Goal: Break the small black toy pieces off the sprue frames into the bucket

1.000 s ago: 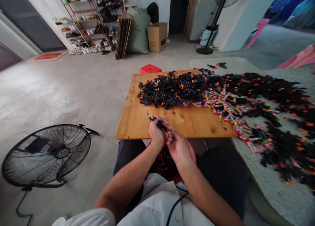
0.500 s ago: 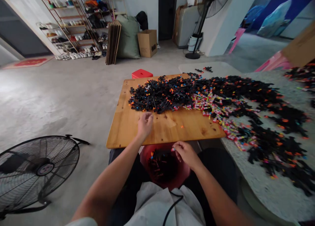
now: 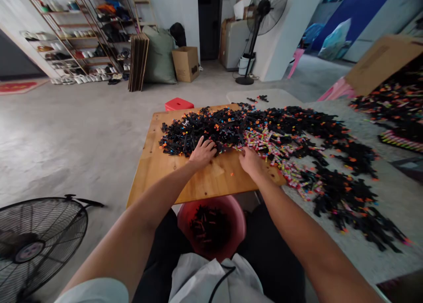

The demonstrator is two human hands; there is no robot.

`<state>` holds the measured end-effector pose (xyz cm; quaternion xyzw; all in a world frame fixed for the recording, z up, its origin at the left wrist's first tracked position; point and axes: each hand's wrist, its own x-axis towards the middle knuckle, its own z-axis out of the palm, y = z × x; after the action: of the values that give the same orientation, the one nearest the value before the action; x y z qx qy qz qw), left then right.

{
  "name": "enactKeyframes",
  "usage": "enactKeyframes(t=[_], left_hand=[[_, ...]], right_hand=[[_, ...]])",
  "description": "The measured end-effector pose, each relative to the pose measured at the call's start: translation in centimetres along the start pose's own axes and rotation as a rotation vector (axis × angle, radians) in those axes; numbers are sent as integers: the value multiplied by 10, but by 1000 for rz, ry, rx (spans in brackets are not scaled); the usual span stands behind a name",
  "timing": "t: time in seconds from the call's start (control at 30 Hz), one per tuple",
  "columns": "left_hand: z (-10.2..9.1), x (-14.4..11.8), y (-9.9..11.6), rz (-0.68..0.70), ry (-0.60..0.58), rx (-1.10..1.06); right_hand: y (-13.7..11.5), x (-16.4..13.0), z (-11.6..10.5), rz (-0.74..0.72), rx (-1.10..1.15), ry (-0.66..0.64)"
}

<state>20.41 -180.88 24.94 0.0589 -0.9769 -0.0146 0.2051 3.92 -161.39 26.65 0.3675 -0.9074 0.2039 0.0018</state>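
A heap of small black plastic pieces with orange and blue bits, which look like toy guns [image 3: 188,133], covers the far part of the wooden board [image 3: 158,179]. My left hand [image 3: 203,153] rests on its near edge, fingers spread. Beside it lies a pile of small tubes in pink, yellow and white [image 3: 264,142]. At this pile's left end is my right hand [image 3: 250,160], its thumb and fingers drawn together; what they pinch is too small to make out. Between my legs, below the board's edge, stands a red tub [image 3: 239,223] holding black pieces and a few pale ones.
More black pieces [image 3: 346,201] spread over the grey table [image 3: 360,254] on the right. A cardboard box [image 3: 380,65] with further pieces stands behind. On the floor at left is a black fan [image 3: 42,245]. A red stool [image 3: 178,104] sits beyond the board.
My left hand has moved forward onto the black heap and spread its fingers. My right hand has risen from over the tub to the colourful tubes. The view has shifted right.
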Motion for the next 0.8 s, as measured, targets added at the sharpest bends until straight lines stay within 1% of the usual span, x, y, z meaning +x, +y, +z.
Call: enactKeyframes(t=[0.07,0.13,0.2,0.23,0.3,0.37,0.4,0.43,0.47,0.5,0.57,0.6,0.67,0.8], left_hand=[[-2,-7,-3,-5,-6,-74],[-3,-15,-2,-24,-17,-171],[-2,-23,3,-64,11,-305],[-1,-27,6,-99,50,-380],[-1,-34,13,-222,184,-521],[-3,-39,21,-399,331,-645],[-4,-42,24,-499,382,-712],[-6,-44,28,-592,398,-790],[-8,-45,33,-668,374,-878],[-11,-47,37,-721,323,-972],[-14,-49,46,-775,220,-1147],[-15,-50,50,-785,187,-1218],[-14,-52,55,-799,173,-1339],[-9,-56,54,-832,221,-1511]], right_hand=[[-13,11,7,43,-31,6],[-25,17,13,102,-37,22],[-33,18,17,118,-36,19],[-35,17,18,110,-36,6],[-34,13,20,82,-42,-22],[-30,6,21,47,-62,-40],[-28,1,22,31,-79,-43],[-26,-3,22,17,-95,-45],[-24,-6,23,5,-110,-43],[-24,-9,24,-5,-122,-39],[-25,-11,24,-29,-136,-30],[-26,-11,24,-49,-138,-23],[-28,-8,24,-97,-135,-12],[-25,-6,25,-164,-126,14]])
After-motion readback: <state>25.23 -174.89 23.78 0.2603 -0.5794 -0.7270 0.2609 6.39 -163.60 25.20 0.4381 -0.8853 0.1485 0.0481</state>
